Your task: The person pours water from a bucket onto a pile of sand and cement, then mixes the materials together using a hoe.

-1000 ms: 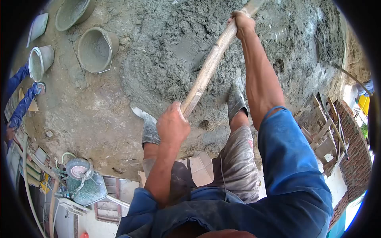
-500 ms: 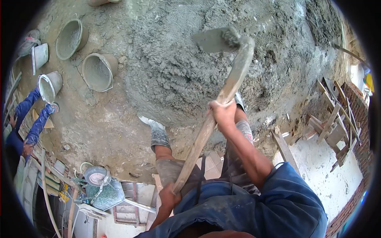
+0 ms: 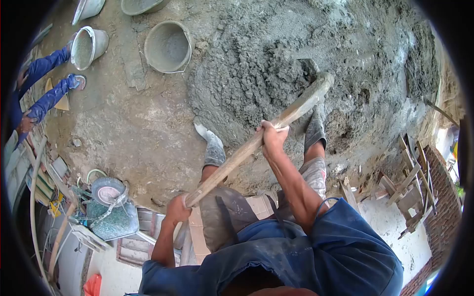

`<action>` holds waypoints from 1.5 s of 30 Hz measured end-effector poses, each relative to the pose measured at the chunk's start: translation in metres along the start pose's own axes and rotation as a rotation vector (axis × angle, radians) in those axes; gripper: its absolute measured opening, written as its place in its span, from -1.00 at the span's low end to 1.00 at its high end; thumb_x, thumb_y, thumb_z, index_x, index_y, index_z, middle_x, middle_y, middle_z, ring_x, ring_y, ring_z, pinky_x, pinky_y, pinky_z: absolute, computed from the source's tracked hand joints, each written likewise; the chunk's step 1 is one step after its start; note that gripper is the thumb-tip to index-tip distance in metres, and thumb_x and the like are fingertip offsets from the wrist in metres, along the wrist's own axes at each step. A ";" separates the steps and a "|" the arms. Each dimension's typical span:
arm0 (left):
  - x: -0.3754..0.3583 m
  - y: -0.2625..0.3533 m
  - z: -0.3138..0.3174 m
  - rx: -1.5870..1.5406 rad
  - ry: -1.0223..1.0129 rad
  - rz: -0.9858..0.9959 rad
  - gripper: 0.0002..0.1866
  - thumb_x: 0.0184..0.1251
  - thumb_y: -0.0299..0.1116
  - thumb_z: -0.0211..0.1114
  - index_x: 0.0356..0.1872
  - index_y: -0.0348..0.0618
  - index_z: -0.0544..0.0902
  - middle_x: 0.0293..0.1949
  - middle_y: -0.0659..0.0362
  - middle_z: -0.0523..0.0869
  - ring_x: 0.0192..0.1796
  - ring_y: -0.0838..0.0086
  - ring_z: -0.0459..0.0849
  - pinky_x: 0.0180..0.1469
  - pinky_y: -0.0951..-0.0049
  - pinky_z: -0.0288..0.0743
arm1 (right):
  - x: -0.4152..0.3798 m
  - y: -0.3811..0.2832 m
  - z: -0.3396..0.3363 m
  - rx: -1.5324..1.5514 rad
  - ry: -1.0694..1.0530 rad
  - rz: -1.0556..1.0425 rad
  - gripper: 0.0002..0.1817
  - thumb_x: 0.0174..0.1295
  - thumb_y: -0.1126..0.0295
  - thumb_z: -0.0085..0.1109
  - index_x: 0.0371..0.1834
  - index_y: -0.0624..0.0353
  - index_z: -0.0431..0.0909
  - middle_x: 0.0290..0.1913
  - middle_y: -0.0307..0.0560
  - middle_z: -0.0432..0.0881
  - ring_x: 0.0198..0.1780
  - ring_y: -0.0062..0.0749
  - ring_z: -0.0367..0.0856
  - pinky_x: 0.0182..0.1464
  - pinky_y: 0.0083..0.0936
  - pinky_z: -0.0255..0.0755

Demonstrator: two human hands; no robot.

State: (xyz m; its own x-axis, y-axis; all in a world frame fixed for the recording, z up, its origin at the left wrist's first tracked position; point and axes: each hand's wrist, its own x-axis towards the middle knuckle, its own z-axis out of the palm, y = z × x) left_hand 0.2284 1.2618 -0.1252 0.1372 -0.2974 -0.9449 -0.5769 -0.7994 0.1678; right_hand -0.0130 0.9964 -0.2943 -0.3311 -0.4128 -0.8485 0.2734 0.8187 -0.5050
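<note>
A hoe [image 3: 232, 165] with a long wooden handle slants across the middle of the head view. My left hand [image 3: 178, 209] is wrapped round the handle's rear end, by my left thigh. Farther up the handle, my right hand [image 3: 274, 138] grips it with closed fingers. The hoe's head is down in a heap of wet grey mortar [image 3: 252, 79], which hides most of the blade. My boots stand at the near edge of the heap, one on either side of the handle.
Several buckets stand at the upper left, including a round one [image 3: 168, 47] close to the heap. A person in blue trousers [image 3: 47, 96] is at the far left. A wheelbarrow [image 3: 111, 217] lies at the lower left; scrap boards [image 3: 410, 182] are piled by a brick wall [image 3: 442, 187].
The hoe's blade has come down from above the heap into the mortar. My left hand has moved left and up with the handle's end. The view has shifted, so the buckets appear farther right.
</note>
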 end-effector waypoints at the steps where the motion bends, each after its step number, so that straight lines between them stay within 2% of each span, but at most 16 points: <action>1: -0.009 -0.023 -0.001 -0.008 -0.017 0.004 -0.60 -0.11 -0.42 0.35 -0.12 -0.13 0.65 -0.21 -0.11 0.72 -0.09 -0.10 0.67 -0.03 0.11 0.55 | -0.026 0.007 -0.008 0.059 -0.068 0.014 -0.60 0.11 0.72 0.19 -0.08 0.29 0.20 -0.39 0.00 0.54 -0.51 -0.29 0.61 -0.48 -0.42 0.54; 3: -0.023 -0.050 -0.002 0.063 0.162 0.037 -0.64 -0.10 -0.42 0.37 -0.16 -0.11 0.66 -0.21 -0.09 0.72 -0.07 -0.08 0.67 0.00 0.14 0.56 | -0.086 -0.004 -0.020 0.069 -0.095 0.100 -0.61 0.11 0.73 0.19 -0.08 0.29 0.22 -0.38 0.00 0.57 -0.44 -0.26 0.64 -0.40 -0.38 0.57; 7: -0.137 -0.044 0.010 0.084 -0.026 -0.171 -0.72 -0.05 -0.43 0.41 -0.22 -0.10 0.67 -0.27 -0.06 0.72 -0.11 -0.02 0.70 -0.09 0.14 0.57 | -0.149 -0.027 -0.047 0.009 -0.122 0.240 -0.63 0.11 0.73 0.19 -0.10 0.30 0.24 -0.40 0.00 0.56 -0.44 -0.22 0.64 -0.39 -0.33 0.58; 9: -0.165 0.006 0.011 -0.047 -0.177 -0.227 -0.76 -0.02 -0.38 0.43 -0.27 -0.10 0.68 -0.33 -0.07 0.73 -0.17 0.00 0.73 -0.15 0.15 0.59 | -0.134 -0.031 -0.054 -0.064 -0.250 0.202 -0.65 0.11 0.73 0.17 -0.11 0.30 0.26 -0.41 0.01 0.56 -0.48 -0.25 0.63 -0.43 -0.33 0.59; 13: -0.071 0.104 0.079 -0.248 -0.183 -0.211 -0.69 -0.03 -0.28 0.45 -0.27 -0.23 0.69 -0.36 -0.13 0.74 -0.22 0.05 0.75 -0.17 0.21 0.59 | 0.044 -0.044 0.015 -0.330 -0.225 0.331 -0.86 0.20 0.56 0.24 -0.35 0.33 0.44 -0.52 -0.07 0.54 -0.64 -0.41 0.53 -0.63 -0.42 0.53; 16: -0.033 0.195 0.104 -0.427 -0.091 -0.099 -0.62 0.03 -0.32 0.41 -0.14 -0.34 0.64 -0.42 -0.01 0.69 -0.32 0.26 0.70 -0.20 0.24 0.56 | 0.085 -0.083 0.041 -0.536 -0.252 0.043 -0.75 0.03 0.60 0.32 -0.29 0.31 0.41 -0.50 -0.08 0.55 -0.63 -0.43 0.52 -0.65 -0.46 0.37; 19: 0.018 0.204 0.141 -0.655 -0.068 0.008 -0.72 0.09 -0.39 0.37 -0.20 -0.33 0.60 -0.43 0.07 0.67 -0.35 0.37 0.66 -0.26 0.27 0.53 | 0.086 -0.156 0.062 -0.629 -0.272 -0.206 -0.71 0.01 0.59 0.29 -0.20 0.42 0.45 -0.47 0.01 0.59 -0.58 -0.44 0.56 -0.57 -0.47 0.46; 23: 0.072 0.230 0.103 -0.725 0.004 0.091 -0.80 0.09 -0.41 0.40 -0.31 -0.21 0.56 -0.43 0.21 0.61 -0.45 0.55 0.55 -0.40 0.39 0.45 | 0.130 -0.203 0.127 -0.726 -0.297 -0.464 -0.79 0.05 0.46 0.18 -0.40 0.49 0.60 -0.51 0.14 0.68 -0.49 -0.24 0.73 -0.41 -0.38 0.62; 28: -0.030 0.238 0.119 -0.541 -0.015 -0.227 -0.54 -0.01 -0.38 0.40 -0.03 -0.33 0.60 -0.32 0.02 0.69 -0.27 0.34 0.68 -0.18 0.30 0.55 | 0.133 -0.082 0.085 -0.872 -0.406 -0.221 -0.61 -0.01 0.35 0.23 -0.29 0.58 0.58 -0.46 0.30 0.69 -0.28 -0.01 0.78 -0.17 -0.30 0.63; 30: -0.073 0.274 0.078 -0.527 -0.167 -0.439 -0.49 -0.13 -0.37 0.52 -0.07 -0.28 0.61 -0.33 0.08 0.69 -0.16 0.25 0.68 0.02 0.31 0.51 | 0.086 -0.080 0.041 -0.788 -0.433 -0.049 -0.75 0.02 0.46 0.22 -0.38 0.51 0.52 -0.53 0.08 0.66 -0.57 -0.30 0.68 -0.47 -0.37 0.56; 33: -0.123 0.232 0.088 -0.364 -0.265 -0.250 -0.45 -0.05 -0.39 0.38 0.07 -0.34 0.57 -0.19 -0.12 0.73 -0.07 0.16 0.72 0.01 0.27 0.53 | 0.049 -0.093 -0.011 -0.567 -0.367 0.092 -0.89 0.04 0.57 0.19 -0.39 0.38 0.49 -0.56 -0.03 0.59 -0.63 -0.38 0.59 -0.57 -0.39 0.49; 36: -0.114 0.253 0.062 -0.461 -0.347 -0.228 -0.43 -0.10 -0.39 0.42 0.07 -0.28 0.60 -0.13 -0.05 0.74 0.00 0.21 0.70 0.11 0.31 0.49 | 0.042 -0.157 -0.042 -0.456 -0.281 0.065 -0.92 0.07 0.63 0.16 -0.40 0.32 0.47 -0.55 -0.03 0.58 -0.63 -0.39 0.57 -0.58 -0.42 0.51; 38: -0.062 0.256 0.061 -0.473 -0.325 -0.049 -0.49 -0.06 -0.39 0.39 0.02 -0.31 0.60 -0.15 -0.10 0.73 -0.05 0.17 0.71 0.06 0.26 0.51 | 0.071 -0.203 -0.041 -0.468 -0.160 -0.050 -0.80 0.06 0.61 0.16 -0.27 0.50 0.41 -0.54 -0.02 0.56 -0.64 -0.40 0.57 -0.64 -0.43 0.49; 40: 0.016 0.268 0.051 -0.335 -0.198 0.128 -0.57 -0.06 -0.41 0.29 -0.06 -0.27 0.61 -0.28 -0.21 0.70 -0.15 -0.05 0.71 -0.11 0.18 0.56 | 0.130 -0.231 -0.030 -0.463 -0.100 -0.204 -0.87 0.03 0.59 0.16 -0.40 0.48 0.49 -0.58 0.02 0.58 -0.64 -0.34 0.57 -0.64 -0.37 0.47; 41: 0.052 0.276 0.034 -0.346 -0.215 0.164 -0.56 -0.06 -0.44 0.29 -0.05 -0.30 0.60 -0.29 -0.16 0.70 -0.17 0.07 0.71 -0.10 0.23 0.54 | 0.155 -0.238 -0.019 -0.444 -0.049 -0.239 -0.89 -0.01 0.57 0.17 -0.48 0.45 0.49 -0.59 0.02 0.58 -0.63 -0.31 0.57 -0.62 -0.34 0.46; 45: 0.040 0.209 0.010 -0.434 -0.150 0.207 -0.62 -0.06 -0.48 0.29 -0.11 -0.29 0.63 -0.31 -0.15 0.71 -0.19 0.12 0.73 -0.10 0.26 0.53 | 0.161 -0.128 0.007 -0.434 -0.046 -0.070 -0.80 -0.05 0.54 0.21 -0.41 0.50 0.47 -0.58 0.00 0.56 -0.62 -0.29 0.58 -0.56 -0.30 0.48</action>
State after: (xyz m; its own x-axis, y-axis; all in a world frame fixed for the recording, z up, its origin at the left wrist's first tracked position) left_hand 0.1053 1.0878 -0.1308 -0.0807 -0.4199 -0.9040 -0.1871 -0.8844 0.4275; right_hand -0.0946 0.8222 -0.3671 -0.2924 -0.4821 -0.8259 -0.1560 0.8761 -0.4562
